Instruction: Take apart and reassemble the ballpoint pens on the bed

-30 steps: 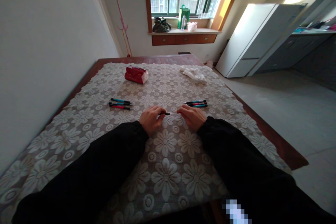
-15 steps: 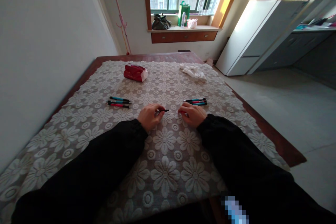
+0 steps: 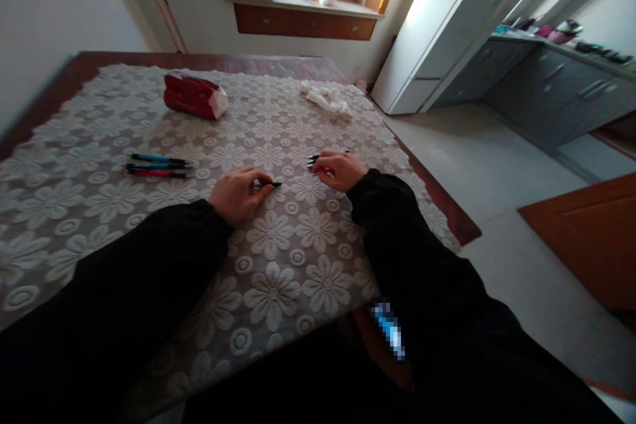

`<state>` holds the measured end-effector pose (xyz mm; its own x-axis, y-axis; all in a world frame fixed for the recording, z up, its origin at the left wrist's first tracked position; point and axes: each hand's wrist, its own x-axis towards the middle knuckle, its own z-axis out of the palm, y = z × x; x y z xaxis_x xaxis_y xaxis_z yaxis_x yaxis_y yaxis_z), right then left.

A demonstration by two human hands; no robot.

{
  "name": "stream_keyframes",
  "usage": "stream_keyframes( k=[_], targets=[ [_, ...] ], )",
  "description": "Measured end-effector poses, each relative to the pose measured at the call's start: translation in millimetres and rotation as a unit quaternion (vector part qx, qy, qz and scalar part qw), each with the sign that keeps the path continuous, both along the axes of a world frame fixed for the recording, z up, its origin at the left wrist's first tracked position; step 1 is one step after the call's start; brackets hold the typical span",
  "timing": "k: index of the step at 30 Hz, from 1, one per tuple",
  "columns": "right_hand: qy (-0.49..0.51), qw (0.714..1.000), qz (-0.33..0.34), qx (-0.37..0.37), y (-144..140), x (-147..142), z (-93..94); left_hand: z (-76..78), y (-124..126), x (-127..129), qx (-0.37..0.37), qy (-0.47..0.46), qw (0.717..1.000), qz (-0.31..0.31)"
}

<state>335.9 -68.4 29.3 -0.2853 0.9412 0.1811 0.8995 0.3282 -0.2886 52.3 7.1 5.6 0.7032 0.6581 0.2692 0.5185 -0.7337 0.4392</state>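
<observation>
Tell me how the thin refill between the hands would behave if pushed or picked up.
The refill looks very thin, so probably light and somewhat bendy. Being round, it would likely roll on the lace tablecloth. The left hand and right hand each pinch a pen part at its ends.

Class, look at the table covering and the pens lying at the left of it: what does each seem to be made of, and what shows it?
Table covering: probably lace or crocheted cloth, matte, with openwork flowers. Pens: likely plastic, with bright, smooth coloured barrels and dark ends.
</observation>
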Motion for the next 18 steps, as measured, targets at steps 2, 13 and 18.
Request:
stream_keyframes(
  k=[2,13,18],
  targets=[
    [0.012,1.000,0.012,0.010,0,-5,-7.5,-1.3,2,0,0.004,0.002,1.000,-0.005],
    [-0.020,0.999,0.046,0.018,-5,-38,-20.3,-5.4,7,-1,-0.008,-0.001,1.000,-0.022],
    [-0.026,0.999,0.032,0.007,-10,-10,-14.7,-8.6,12,-1,-0.054,-0.012,0.998,-0.014]
  ],
)
